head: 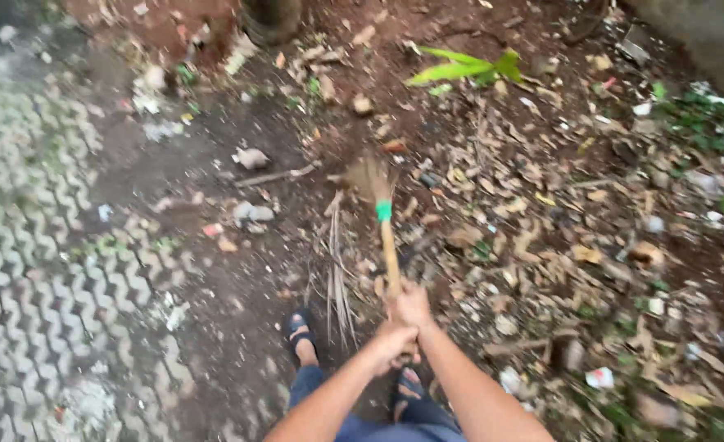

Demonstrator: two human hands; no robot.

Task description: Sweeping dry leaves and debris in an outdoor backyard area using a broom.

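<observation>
I hold a stick broom with both hands, its wooden handle running up from my grip to a green band and a fan of brown bristles on the dirt. My right hand grips the handle higher up. My left hand grips just below it. My feet in dark sandals stand on the bare soil beneath the handle.
Dry leaves, twigs and scraps of litter cover the ground to the right. Patterned paving blocks lie on the left. A small green plant grows at the top, and a tree base stands beyond it. Stones dot the dirt.
</observation>
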